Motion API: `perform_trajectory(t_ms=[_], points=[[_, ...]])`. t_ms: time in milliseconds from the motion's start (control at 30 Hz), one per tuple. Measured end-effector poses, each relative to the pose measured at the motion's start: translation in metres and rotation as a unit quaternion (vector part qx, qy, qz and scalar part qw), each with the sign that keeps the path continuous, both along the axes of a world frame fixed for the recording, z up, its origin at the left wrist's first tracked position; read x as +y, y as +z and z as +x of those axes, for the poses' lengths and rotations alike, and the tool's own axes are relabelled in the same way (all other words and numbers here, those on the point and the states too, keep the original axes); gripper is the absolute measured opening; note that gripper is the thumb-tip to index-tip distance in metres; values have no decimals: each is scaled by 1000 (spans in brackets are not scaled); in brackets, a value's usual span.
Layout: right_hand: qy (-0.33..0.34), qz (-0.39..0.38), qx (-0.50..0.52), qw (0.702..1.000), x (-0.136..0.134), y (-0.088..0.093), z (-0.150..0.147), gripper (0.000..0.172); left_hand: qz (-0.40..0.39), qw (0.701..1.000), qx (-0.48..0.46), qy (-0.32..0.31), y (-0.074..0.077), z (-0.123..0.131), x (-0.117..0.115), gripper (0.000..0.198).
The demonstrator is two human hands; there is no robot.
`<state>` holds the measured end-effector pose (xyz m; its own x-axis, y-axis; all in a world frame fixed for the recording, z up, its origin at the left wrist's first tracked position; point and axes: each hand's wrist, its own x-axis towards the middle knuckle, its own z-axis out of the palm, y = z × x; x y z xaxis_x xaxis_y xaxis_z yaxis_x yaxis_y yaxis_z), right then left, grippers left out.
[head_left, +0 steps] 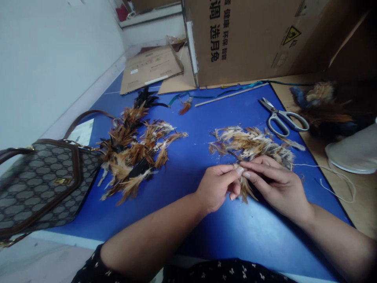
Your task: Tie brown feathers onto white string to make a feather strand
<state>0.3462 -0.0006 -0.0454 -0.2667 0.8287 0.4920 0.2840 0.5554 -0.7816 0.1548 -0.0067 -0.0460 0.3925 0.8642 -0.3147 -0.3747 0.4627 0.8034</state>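
Observation:
My left hand [219, 184] and my right hand [273, 186] meet over the blue table, fingertips pinched together on the top of a small brown feather bunch [246, 189] that hangs below them. Just beyond my hands lies a pile of tan and grey feathers [250, 141]. White string [338, 173] trails off to the right of my right hand. Scissors [284, 118] with grey handles rest behind the pile, blades apart. Farther left, a larger heap of brown and black feathers [132, 145] is spread on the table.
A patterned handbag [50, 181] stands at the left edge. Cardboard boxes [241, 39] stand behind the table. A thin stick [231, 94], green ribbon [206, 96] and a loose orange feather [185, 106] lie near the back edge.

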Motion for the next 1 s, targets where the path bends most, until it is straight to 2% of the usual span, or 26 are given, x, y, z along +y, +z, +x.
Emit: perform_trajectory(t_ms=[167,500,633,767,833,933,1000], points=[[17,17,-20,999,0,-3,-1,49,-9,1000,-18,0,-2,0,1,45],[-6,-79,-19,997,1,15,3,9,48,995,81,-45,2,0,-5,43],[-28,-103,-9,994,2,16,6,15,54,991,101,-63,5,0,-6,42],[-97,-129,23,987,2,14,9,20,45,991,106,-67,6,0,-6,42],[-141,-151,53,977,2,13,11,24,45,991,112,-51,7,1,-5,42],[-196,-163,97,962,1,10,14,27,46,992,113,13,5,1,-4,41],[-194,-135,91,967,1,9,15,25,38,991,111,71,3,0,-2,40]])
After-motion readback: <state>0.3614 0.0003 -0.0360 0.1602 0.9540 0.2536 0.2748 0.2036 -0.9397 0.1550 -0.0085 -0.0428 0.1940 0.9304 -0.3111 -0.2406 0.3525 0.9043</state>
